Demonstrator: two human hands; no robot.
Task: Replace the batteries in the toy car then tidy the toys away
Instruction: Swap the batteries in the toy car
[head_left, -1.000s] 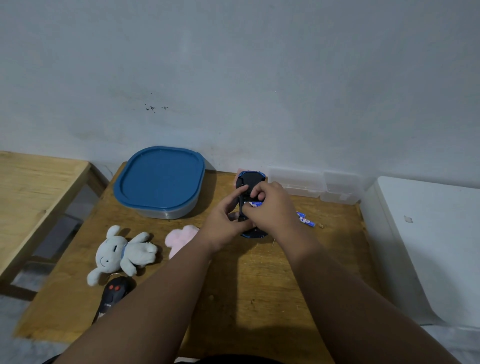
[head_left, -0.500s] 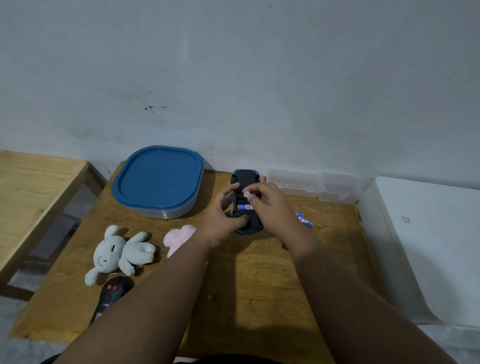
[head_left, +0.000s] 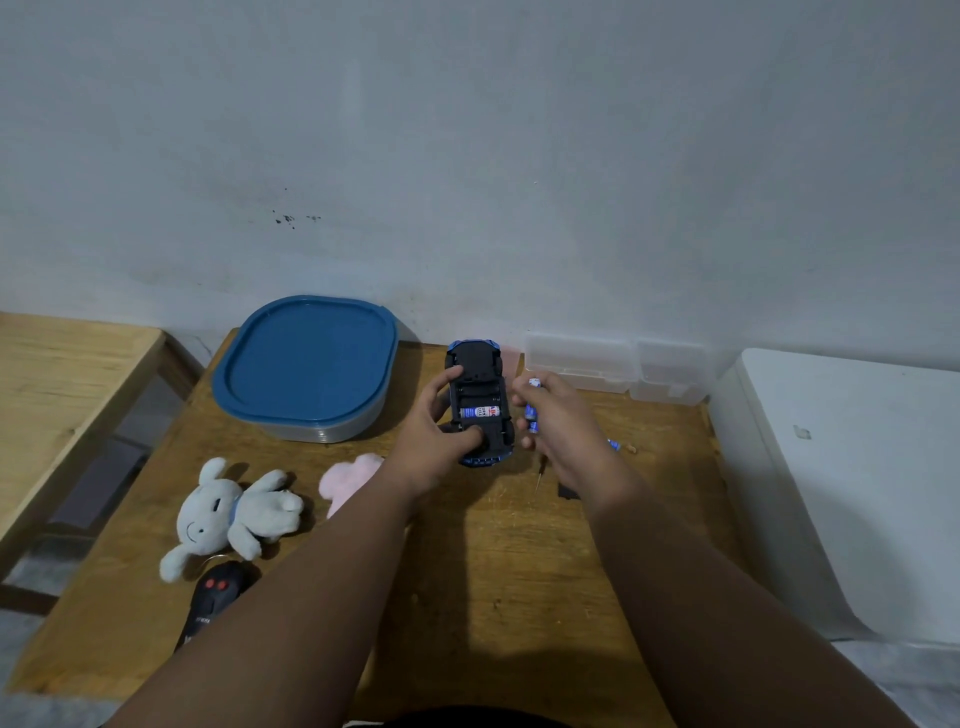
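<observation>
The blue toy car (head_left: 477, 371) lies upside down on the wooden table (head_left: 498, 561), its black underside up and its battery bay open. One battery (head_left: 480, 412) sits in the bay. My left hand (head_left: 439, 447) grips the car from its left side. Just right of the car, my right hand (head_left: 558, 428) holds a blue and white battery (head_left: 533, 410) upright in its fingers. Another loose battery (head_left: 614, 445) peeks out behind my right wrist. A black cover piece (head_left: 567, 491) lies on the table by my right forearm.
A blue-lidded container (head_left: 306, 366) stands at the back left. A grey plush (head_left: 234, 512), a pink plush (head_left: 349, 480) and a black remote (head_left: 214, 597) lie front left. Clear plastic boxes (head_left: 618, 366) line the wall. A thin screwdriver tip (head_left: 539, 477) shows. A white unit (head_left: 852, 483) stands at the right.
My right hand has lifted off the car's underside and moved right, taking a battery with it. The open bay with one battery now shows. My left hand keeps its grip.
</observation>
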